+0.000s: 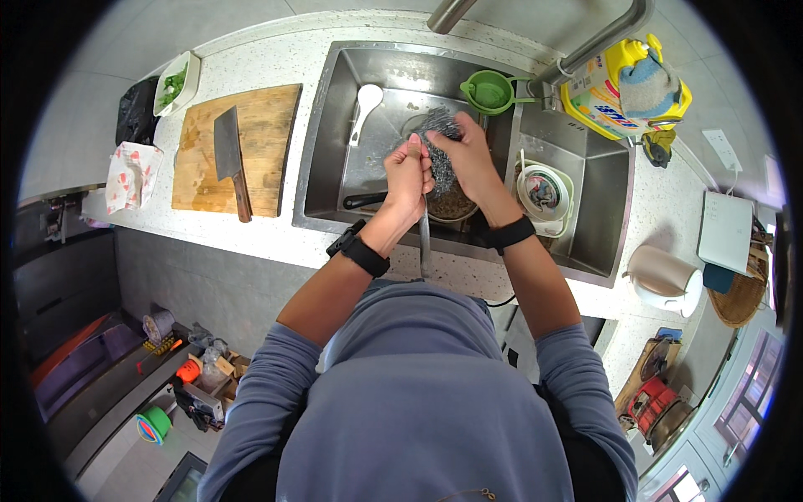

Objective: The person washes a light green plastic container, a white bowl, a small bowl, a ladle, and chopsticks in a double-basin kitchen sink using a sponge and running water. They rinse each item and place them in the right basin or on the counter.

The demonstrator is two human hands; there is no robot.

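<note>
Over the large basin of a steel double sink (414, 56), my right hand (467, 157) grips a dark grey mesh scouring pad or cloth (444, 166). My left hand (409, 172) is closed beside it, fingers curled around the upper end of a metal handle (425, 245) that sticks out over the sink's front edge. Beneath the hands sits a round pan (455, 207) with brownish contents, partly hidden. A black handle (364, 200) lies to its left. A white rice paddle (366, 110) rests on the basin floor, and a green strainer (490, 93) sits at the back right.
Left of the sink, a cleaver (229, 147) lies on a wooden cutting board (270, 138). Stacked bowls (543, 193) stand in the smaller basin. A yellow detergent jug (602, 94) is behind it, near the steel faucet (596, 44). A beige container (662, 279) stands at right.
</note>
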